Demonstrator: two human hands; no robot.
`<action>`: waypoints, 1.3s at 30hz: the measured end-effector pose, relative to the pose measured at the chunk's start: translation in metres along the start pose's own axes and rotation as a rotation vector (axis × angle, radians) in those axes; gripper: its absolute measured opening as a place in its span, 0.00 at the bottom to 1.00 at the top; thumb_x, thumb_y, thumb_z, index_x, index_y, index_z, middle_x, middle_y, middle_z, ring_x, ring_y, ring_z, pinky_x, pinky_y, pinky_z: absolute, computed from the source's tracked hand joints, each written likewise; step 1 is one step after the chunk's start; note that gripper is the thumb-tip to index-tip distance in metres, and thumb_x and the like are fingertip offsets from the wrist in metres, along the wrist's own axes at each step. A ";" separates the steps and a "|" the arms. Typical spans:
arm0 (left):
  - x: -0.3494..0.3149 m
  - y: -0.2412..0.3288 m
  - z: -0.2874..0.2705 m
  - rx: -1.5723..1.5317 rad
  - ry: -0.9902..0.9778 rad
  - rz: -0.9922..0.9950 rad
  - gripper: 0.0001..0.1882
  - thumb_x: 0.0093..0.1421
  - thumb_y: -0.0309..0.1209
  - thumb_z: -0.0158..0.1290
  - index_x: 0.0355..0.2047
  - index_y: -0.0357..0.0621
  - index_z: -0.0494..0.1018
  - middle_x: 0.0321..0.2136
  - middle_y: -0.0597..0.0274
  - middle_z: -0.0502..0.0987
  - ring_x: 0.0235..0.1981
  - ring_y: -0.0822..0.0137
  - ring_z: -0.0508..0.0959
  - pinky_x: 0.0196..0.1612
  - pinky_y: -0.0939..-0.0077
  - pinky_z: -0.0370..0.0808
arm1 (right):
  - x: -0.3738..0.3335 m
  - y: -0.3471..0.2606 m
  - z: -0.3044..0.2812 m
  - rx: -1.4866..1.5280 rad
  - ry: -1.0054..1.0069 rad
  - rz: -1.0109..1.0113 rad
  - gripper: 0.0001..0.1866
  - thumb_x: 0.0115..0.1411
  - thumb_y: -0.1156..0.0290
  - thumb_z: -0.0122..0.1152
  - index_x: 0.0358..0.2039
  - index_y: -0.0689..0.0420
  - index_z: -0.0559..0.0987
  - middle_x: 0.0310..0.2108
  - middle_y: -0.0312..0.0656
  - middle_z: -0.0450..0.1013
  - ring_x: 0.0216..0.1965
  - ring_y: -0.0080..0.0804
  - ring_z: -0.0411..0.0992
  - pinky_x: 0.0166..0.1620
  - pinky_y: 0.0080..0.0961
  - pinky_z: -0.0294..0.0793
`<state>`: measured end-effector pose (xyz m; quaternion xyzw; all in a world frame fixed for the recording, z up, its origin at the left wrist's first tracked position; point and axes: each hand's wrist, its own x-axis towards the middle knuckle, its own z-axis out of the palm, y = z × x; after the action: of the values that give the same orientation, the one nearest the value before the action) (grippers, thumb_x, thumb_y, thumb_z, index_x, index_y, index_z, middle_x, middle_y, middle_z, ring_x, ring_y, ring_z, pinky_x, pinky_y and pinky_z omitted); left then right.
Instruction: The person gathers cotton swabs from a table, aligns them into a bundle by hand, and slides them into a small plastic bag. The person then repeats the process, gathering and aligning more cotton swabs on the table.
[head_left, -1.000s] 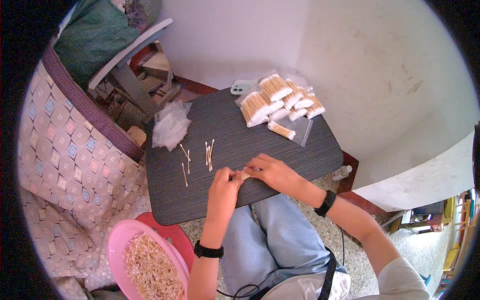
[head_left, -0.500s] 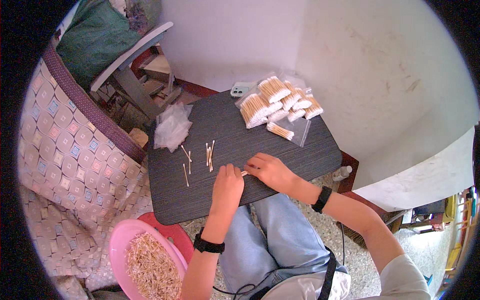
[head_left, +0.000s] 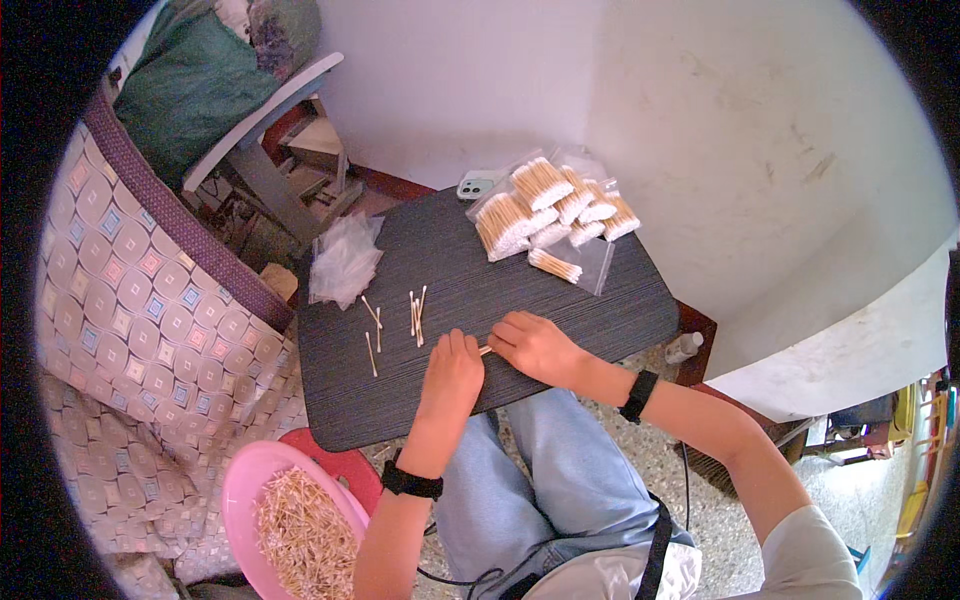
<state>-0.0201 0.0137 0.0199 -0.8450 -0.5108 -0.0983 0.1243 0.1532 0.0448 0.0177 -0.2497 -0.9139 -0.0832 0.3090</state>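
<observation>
My left hand [head_left: 453, 368] and my right hand [head_left: 532, 345] meet near the front edge of the dark table [head_left: 370, 415], fingers closed. A short length of cotton swabs [head_left: 486, 350] shows between them, gripped from both ends; how many there are is hidden by my fingers. Left of my hands, several loose cotton swabs [head_left: 416, 318] lie on the tabletop, with a single swab [head_left: 371, 354] farther left. Beyond my right hand, a small bundle of swabs [head_left: 555, 264] sits on a clear zip bag.
Filled bags of swabs [head_left: 540, 205] are heaped at the back right, beside a phone [head_left: 476, 185]. Empty clear bags [head_left: 345, 262] lie at the back left. A pink basin [head_left: 240, 500] full of loose swabs stands at lower left. A white bottle [head_left: 684, 347] is on the floor at right.
The whole view has shifted slightly. Both hands keep the swabs between them in nearly the same place; nothing on the table has visibly been moved.
</observation>
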 end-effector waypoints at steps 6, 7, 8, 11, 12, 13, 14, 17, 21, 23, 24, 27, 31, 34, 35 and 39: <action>0.002 -0.003 -0.001 0.025 0.000 0.070 0.04 0.54 0.27 0.46 0.27 0.39 0.68 0.27 0.57 0.67 0.32 0.61 0.71 0.36 0.71 0.71 | -0.001 0.000 0.003 -0.028 0.039 -0.033 0.10 0.46 0.70 0.54 0.29 0.61 0.75 0.29 0.40 0.68 0.35 0.33 0.69 0.39 0.26 0.71; 0.002 -0.004 -0.002 0.028 0.001 0.072 0.04 0.54 0.27 0.46 0.27 0.39 0.68 0.27 0.57 0.67 0.32 0.61 0.71 0.36 0.71 0.71 | -0.001 0.000 0.003 -0.039 0.048 -0.039 0.10 0.46 0.70 0.54 0.29 0.61 0.75 0.29 0.40 0.68 0.35 0.34 0.69 0.39 0.27 0.71; 0.003 -0.005 -0.004 -0.029 -0.040 0.076 0.04 0.53 0.25 0.45 0.29 0.37 0.67 0.28 0.53 0.68 0.33 0.58 0.71 0.37 0.68 0.72 | -0.001 -0.001 0.002 -0.040 0.049 -0.038 0.10 0.46 0.70 0.54 0.29 0.61 0.75 0.29 0.40 0.68 0.35 0.34 0.69 0.39 0.27 0.71; 0.004 -0.006 -0.009 -0.112 -0.102 0.080 0.05 0.53 0.23 0.44 0.30 0.35 0.67 0.30 0.48 0.69 0.34 0.54 0.72 0.39 0.65 0.72 | -0.002 -0.002 -0.002 -0.032 0.034 -0.022 0.10 0.46 0.70 0.54 0.29 0.61 0.74 0.29 0.40 0.68 0.35 0.34 0.69 0.40 0.27 0.71; 0.004 -0.006 -0.011 -0.140 -0.124 0.079 0.05 0.53 0.23 0.43 0.30 0.35 0.66 0.30 0.47 0.69 0.35 0.54 0.72 0.40 0.65 0.72 | -0.002 -0.002 -0.003 -0.026 0.043 -0.018 0.10 0.46 0.71 0.53 0.30 0.61 0.74 0.29 0.41 0.68 0.34 0.34 0.70 0.39 0.27 0.72; 0.003 -0.007 -0.014 -0.139 -0.123 0.080 0.05 0.53 0.23 0.43 0.30 0.35 0.66 0.30 0.47 0.69 0.35 0.54 0.72 0.40 0.65 0.72 | -0.002 -0.002 -0.005 -0.020 0.053 -0.015 0.10 0.47 0.71 0.53 0.30 0.61 0.74 0.29 0.41 0.68 0.33 0.34 0.70 0.38 0.27 0.73; 0.001 -0.007 -0.016 -0.195 -0.112 0.069 0.05 0.55 0.23 0.43 0.31 0.34 0.66 0.31 0.46 0.69 0.35 0.53 0.73 0.39 0.64 0.73 | -0.001 -0.004 -0.009 -0.020 0.054 -0.014 0.10 0.47 0.71 0.53 0.30 0.61 0.74 0.29 0.41 0.68 0.33 0.34 0.70 0.38 0.27 0.73; -0.007 -0.003 -0.028 -0.366 -0.105 0.005 0.06 0.59 0.24 0.44 0.34 0.33 0.66 0.31 0.47 0.69 0.32 0.52 0.75 0.35 0.64 0.75 | -0.004 -0.007 -0.026 0.087 -0.055 0.056 0.09 0.49 0.73 0.53 0.31 0.61 0.74 0.29 0.43 0.69 0.30 0.37 0.72 0.35 0.29 0.75; -0.012 0.002 -0.057 -0.886 -0.122 -0.083 0.09 0.60 0.23 0.49 0.40 0.32 0.69 0.29 0.54 0.71 0.24 0.61 0.77 0.27 0.71 0.76 | -0.006 -0.010 -0.057 0.322 -0.204 0.192 0.12 0.51 0.75 0.57 0.38 0.61 0.76 0.32 0.42 0.70 0.30 0.39 0.74 0.33 0.32 0.76; -0.017 0.008 -0.064 -1.067 -0.101 -0.160 0.10 0.60 0.23 0.50 0.42 0.32 0.71 0.29 0.55 0.72 0.23 0.65 0.77 0.27 0.75 0.75 | -0.007 -0.011 -0.067 0.376 -0.235 0.222 0.10 0.52 0.75 0.58 0.37 0.60 0.76 0.32 0.42 0.70 0.29 0.40 0.74 0.32 0.31 0.75; -0.019 0.011 -0.066 -1.248 -0.078 -0.238 0.12 0.59 0.22 0.52 0.43 0.33 0.73 0.28 0.57 0.73 0.22 0.69 0.77 0.27 0.78 0.75 | -0.007 -0.011 -0.071 0.472 -0.219 0.240 0.09 0.53 0.75 0.59 0.36 0.60 0.77 0.30 0.42 0.71 0.29 0.39 0.74 0.31 0.29 0.75; -0.024 0.017 -0.067 -1.434 -0.009 -0.300 0.12 0.60 0.24 0.52 0.44 0.34 0.75 0.29 0.56 0.77 0.24 0.73 0.78 0.27 0.83 0.75 | -0.004 -0.013 -0.087 0.654 -0.207 0.310 0.09 0.55 0.74 0.60 0.37 0.60 0.79 0.29 0.43 0.72 0.28 0.35 0.74 0.30 0.26 0.74; -0.026 0.025 -0.069 -1.545 -0.032 -0.376 0.11 0.61 0.25 0.52 0.42 0.31 0.76 0.27 0.56 0.77 0.24 0.70 0.78 0.26 0.80 0.76 | -0.010 -0.018 -0.098 0.892 -0.231 0.555 0.13 0.56 0.73 0.61 0.42 0.58 0.80 0.31 0.41 0.75 0.28 0.27 0.75 0.30 0.22 0.72; -0.025 0.030 -0.070 -1.634 -0.047 -0.438 0.12 0.61 0.27 0.53 0.41 0.29 0.75 0.28 0.54 0.78 0.25 0.70 0.79 0.27 0.80 0.76 | -0.018 -0.028 -0.100 1.053 -0.133 0.794 0.13 0.55 0.72 0.62 0.41 0.56 0.81 0.30 0.43 0.76 0.29 0.32 0.75 0.32 0.24 0.73; -0.024 0.032 -0.070 -1.655 -0.055 -0.491 0.13 0.61 0.27 0.53 0.41 0.29 0.76 0.28 0.53 0.79 0.25 0.69 0.79 0.28 0.79 0.77 | -0.021 -0.032 -0.098 1.055 -0.135 0.794 0.13 0.55 0.72 0.62 0.41 0.56 0.81 0.30 0.43 0.76 0.29 0.32 0.75 0.32 0.24 0.73; -0.020 0.038 -0.069 -1.755 -0.094 -0.582 0.14 0.61 0.28 0.54 0.41 0.28 0.75 0.30 0.51 0.79 0.27 0.67 0.80 0.33 0.79 0.79 | -0.027 -0.037 -0.101 0.882 0.029 0.707 0.13 0.53 0.74 0.63 0.42 0.57 0.81 0.33 0.42 0.77 0.30 0.31 0.76 0.33 0.23 0.74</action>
<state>0.0020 -0.0418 0.0754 -0.4780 -0.4501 -0.4427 -0.6107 0.2057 -0.0290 0.0820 -0.3867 -0.7186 0.4118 0.4057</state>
